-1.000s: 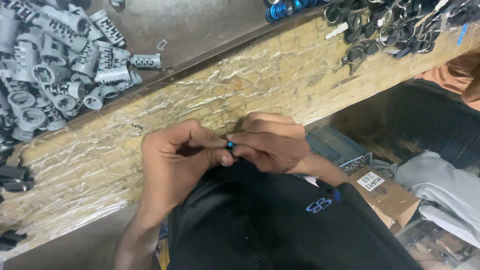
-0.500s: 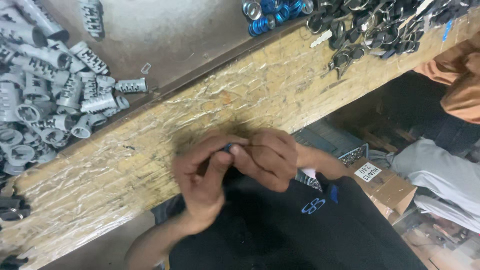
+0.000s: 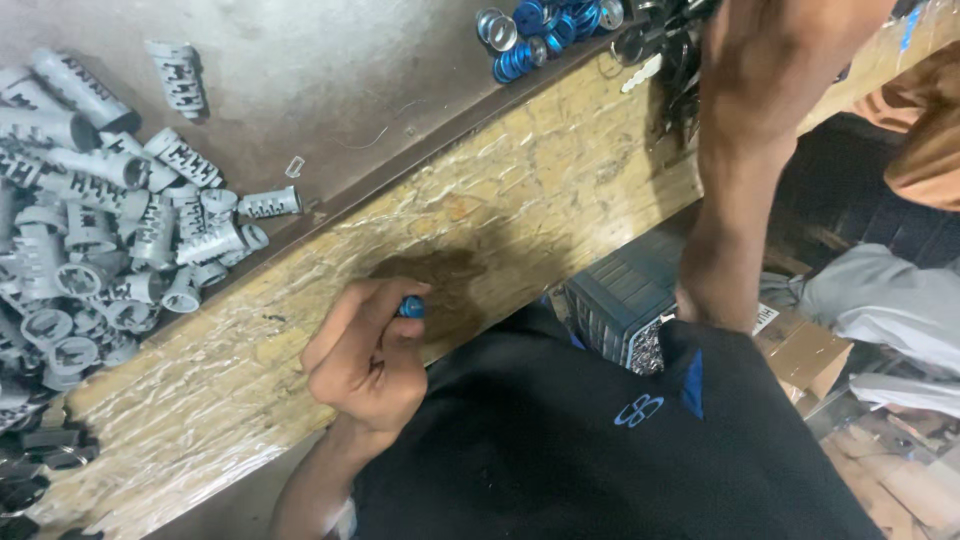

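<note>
Small blue part (image 3: 411, 307): one, pinched at the fingertips of the left hand (image 3: 368, 352). It sits at the top of that hand, over the yellowish wrapped edge of the bench (image 3: 500, 215). Only a short blue stub shows beyond the fingers; its long axis appears to run roughly level, pointing towards the right hand's side, though too little shows to be sure.

Left hand: fingers curled narrow, closed on the small blue part, close to the body.

Right hand (image 3: 775, 60): stretched up and away, well apart from the left, reaching over the dark metal clips (image 3: 665, 45) at the far end of the bench. Fingers run out of the top of the view; cannot tell whether they are spread or holding anything. This hand is the nearer to the clips and to the blue rings.

Blue rings (image 3: 540, 25): a small heap just left of the right hand, about ten, with one or two silver ones among them; exact count unclear.

Grey slotted sleeves (image 3: 95, 240): a large heap, several dozen, beyond and to the left of the left hand; too many to count.

Dark box (image 3: 625, 300): one, below the bench, between the two arms.
</note>
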Demonstrator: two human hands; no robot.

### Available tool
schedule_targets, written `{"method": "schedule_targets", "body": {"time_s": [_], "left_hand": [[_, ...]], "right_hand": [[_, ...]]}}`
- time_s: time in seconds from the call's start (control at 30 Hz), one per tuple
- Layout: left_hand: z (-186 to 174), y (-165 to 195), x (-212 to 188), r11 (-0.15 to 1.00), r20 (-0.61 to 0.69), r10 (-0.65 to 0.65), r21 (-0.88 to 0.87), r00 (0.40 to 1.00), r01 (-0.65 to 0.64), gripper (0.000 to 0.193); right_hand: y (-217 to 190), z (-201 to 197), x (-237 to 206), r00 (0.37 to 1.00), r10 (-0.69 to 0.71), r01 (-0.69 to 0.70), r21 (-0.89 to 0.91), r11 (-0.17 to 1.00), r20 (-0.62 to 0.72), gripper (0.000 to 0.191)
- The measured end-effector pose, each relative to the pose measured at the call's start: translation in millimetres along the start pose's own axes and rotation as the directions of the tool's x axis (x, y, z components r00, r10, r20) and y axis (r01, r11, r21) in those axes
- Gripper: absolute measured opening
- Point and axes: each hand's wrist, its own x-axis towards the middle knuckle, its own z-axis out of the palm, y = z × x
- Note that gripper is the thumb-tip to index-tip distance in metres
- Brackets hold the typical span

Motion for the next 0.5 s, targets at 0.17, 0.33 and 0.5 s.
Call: {"method": "schedule_targets", "body": {"time_s": [0.17,0.33,0.5], "left_hand": [[-2,2,3,1.0,-0.049,0.01,-0.029,0.999,-0.011,0.024],[-3,-5,-1,0.992,-0.034,0.088,-0.083,0.996,-0.09,0.009],[-10,-1,3,0.992,-0.004,0.079,-0.096,0.997,-0.079,0.011]], "right_hand": [[-50,-8,-2,1.0,-0.019,0.021,0.112,0.994,-0.017,0.026],[-90,-49,-25,0.989,0.087,-0.119,0.294,0.948,0.122,0.02],[-124,-40,-31,0.969,0.224,-0.194,0.884,0.425,0.105,0.024]]}}
